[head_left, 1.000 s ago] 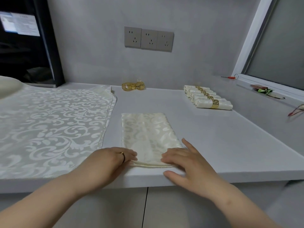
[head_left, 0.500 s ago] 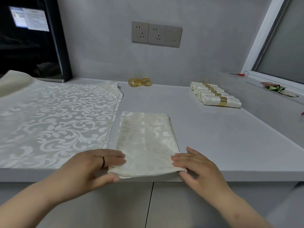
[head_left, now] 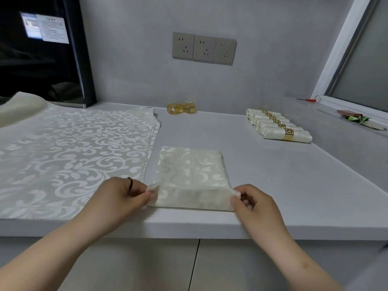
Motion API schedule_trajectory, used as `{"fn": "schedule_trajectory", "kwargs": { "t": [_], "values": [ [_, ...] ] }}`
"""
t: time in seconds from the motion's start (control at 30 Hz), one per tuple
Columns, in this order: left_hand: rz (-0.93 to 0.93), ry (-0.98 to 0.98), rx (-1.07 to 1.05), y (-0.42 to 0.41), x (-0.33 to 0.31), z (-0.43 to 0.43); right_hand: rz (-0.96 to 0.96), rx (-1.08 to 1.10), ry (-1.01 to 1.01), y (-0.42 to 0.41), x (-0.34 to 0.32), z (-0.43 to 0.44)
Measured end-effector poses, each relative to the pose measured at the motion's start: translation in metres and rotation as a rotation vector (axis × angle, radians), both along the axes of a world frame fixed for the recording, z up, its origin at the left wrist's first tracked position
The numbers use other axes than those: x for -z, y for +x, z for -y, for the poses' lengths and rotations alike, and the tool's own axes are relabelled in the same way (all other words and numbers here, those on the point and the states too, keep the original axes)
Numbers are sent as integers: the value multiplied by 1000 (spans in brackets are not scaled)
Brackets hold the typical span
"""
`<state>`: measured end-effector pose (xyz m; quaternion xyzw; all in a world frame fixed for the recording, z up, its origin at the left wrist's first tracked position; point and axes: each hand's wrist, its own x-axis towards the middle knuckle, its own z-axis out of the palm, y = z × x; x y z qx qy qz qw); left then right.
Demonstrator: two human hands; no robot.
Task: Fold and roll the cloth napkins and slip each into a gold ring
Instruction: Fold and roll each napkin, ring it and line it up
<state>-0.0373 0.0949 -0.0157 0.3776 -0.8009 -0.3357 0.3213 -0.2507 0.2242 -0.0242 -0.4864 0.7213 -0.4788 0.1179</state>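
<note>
Several ringed rolls [head_left: 281, 128] are finished at 2 o'clock, the folded napkin [head_left: 191, 171] at 6 o'clock is pinched at its near corners by the left hand [head_left: 117, 198] and right hand [head_left: 254, 202], its rolling judged barely begun, and flat napkins [head_left: 73, 148] at 9 o'clock are left

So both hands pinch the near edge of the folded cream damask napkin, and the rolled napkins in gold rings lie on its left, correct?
No: the head view shows the rolled napkins in gold rings on the right of the folded cream damask napkin. The left hand and right hand pinch its near edge.
</note>
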Motion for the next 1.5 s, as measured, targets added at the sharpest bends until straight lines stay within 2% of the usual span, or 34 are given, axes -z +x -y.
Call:
{"fn": "schedule_trajectory", "kwargs": {
  "t": [0.2,0.47,0.6,0.67,0.73,0.8,0.87,0.97,1.1,1.23,1.33,1.5],
  "values": [
    [187,-35,-93,-14,-8,11,-103,90,93,-2,-5,15],
    [260,-91,-119,-19,-12,14,-371,122,267,-6,-9,30],
    [373,-298,-93,-18,-12,16,-427,115,308,-6,-12,33],
    [373,-477,-56,-18,-8,20,-418,113,302,-5,-12,31],
    [309,-655,39,-18,-3,24,-420,111,261,-7,-11,30],
    [337,-783,149,-18,-2,27,-464,93,206,-8,-8,31],
    [371,-829,260,-18,0,27,-577,72,93,-10,-2,33],
    [386,-805,335,-16,3,27,-696,-4,-9,-15,0,35],
    [373,-715,373,-9,2,28,-682,-115,-6,-23,1,30],
    [414,-588,430,-2,1,30,-561,-219,184,-31,-3,19],
    [434,-556,448,3,3,36,-603,-277,334,-37,-4,11],
    [376,-472,339,-3,-2,39,-600,-254,353,-33,-4,15]
  ]
}}
